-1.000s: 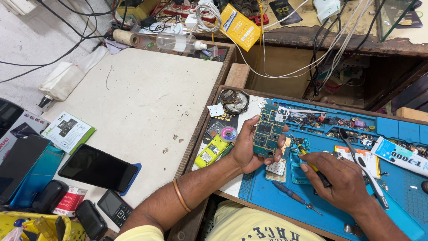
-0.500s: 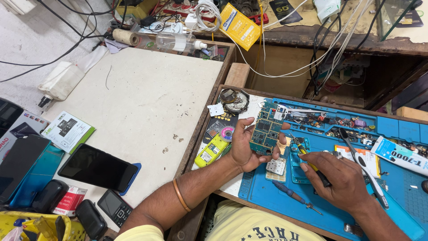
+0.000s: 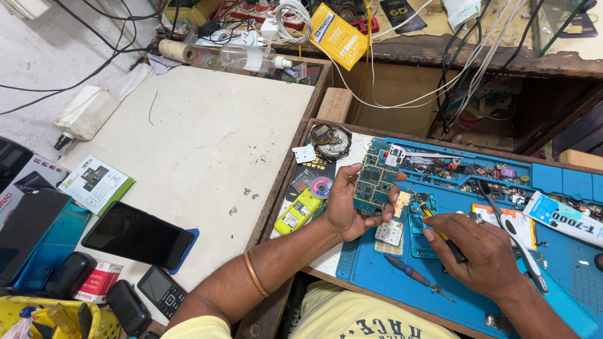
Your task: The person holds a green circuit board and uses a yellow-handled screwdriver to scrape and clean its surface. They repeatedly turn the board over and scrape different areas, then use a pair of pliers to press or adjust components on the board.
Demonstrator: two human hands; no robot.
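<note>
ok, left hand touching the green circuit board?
Touching. Head view shows the left hand gripping the circuit board, fingers wrapped on its left edge, thumb underneath.

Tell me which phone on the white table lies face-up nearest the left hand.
The small black keypad phone at the table's near edge; the large black smartphone lies farther from the left hand.

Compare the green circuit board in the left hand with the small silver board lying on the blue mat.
The green circuit board is larger, held tilted up by the left hand. The small silver board is squarer, pale and lies flat, untouched, on the blue mat. Both are bare electronic boards.
</note>
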